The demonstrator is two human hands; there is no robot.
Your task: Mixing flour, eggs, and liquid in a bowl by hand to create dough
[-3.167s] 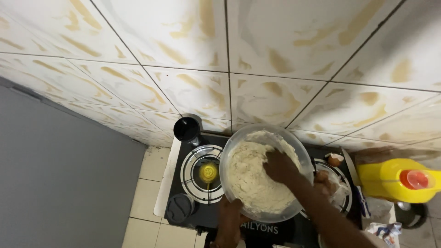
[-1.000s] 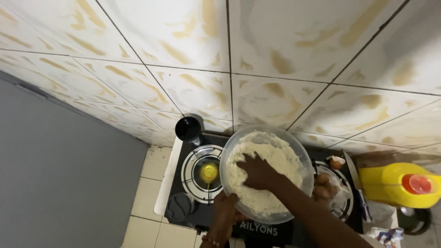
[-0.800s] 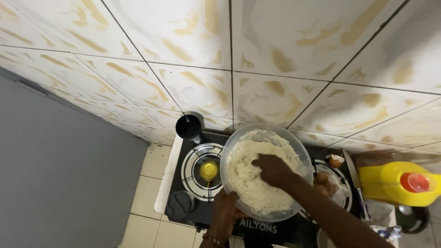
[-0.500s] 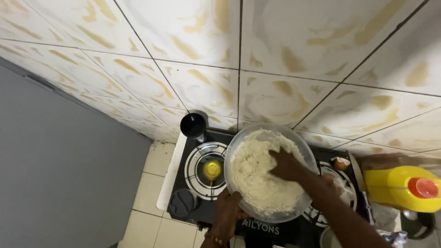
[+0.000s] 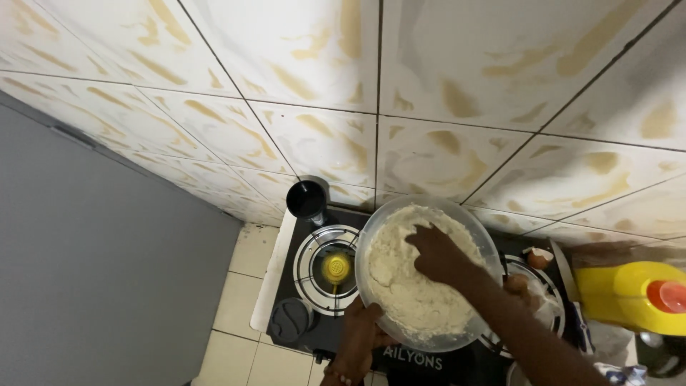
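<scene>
I see the bowl [image 5: 429, 271] of dough [image 5: 407, 286] sitting on the stove [image 5: 307, 336], between its burners. Right hand [image 5: 437, 254] is pressed into the dough, fingers bent (how tight, I cannot tell). Left hand [image 5: 364, 330] clasps the bowl's near rim. Black cup [image 5: 307, 200] behind the left burner [image 5: 330, 270]; yellow jug [image 5: 636, 297] at right.
</scene>
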